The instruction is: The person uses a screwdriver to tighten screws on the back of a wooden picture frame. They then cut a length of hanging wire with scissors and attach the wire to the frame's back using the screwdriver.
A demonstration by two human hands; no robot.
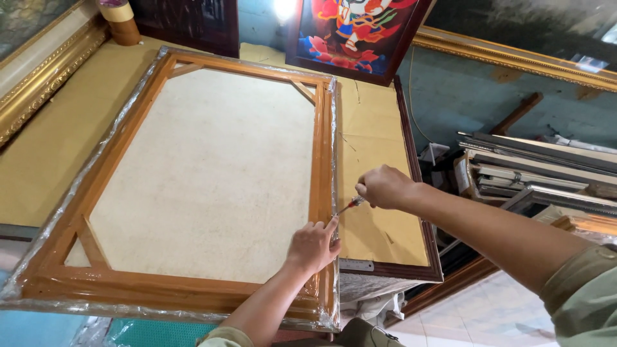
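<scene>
A large wooden stretcher frame (167, 283) with the pale back of a canvas (205, 173) lies face down on a tan board. Clear plastic wrap (335, 160) runs along its edges. My left hand (313, 247) rests flat on the frame's right rail near the lower corner, its index finger pointing at the edge. My right hand (384, 186) is closed around a small screwdriver-like tool (350, 205), whose tip meets the frame's right edge just beside my left fingertip.
The tan board (373, 141) has a dark wooden border. A colourful framed picture (353, 35) leans at the back. Gilded frames (38, 77) stand at left and top right. Stacked frame mouldings (533, 173) lie at right. A metal ruler (357, 265) lies near the front edge.
</scene>
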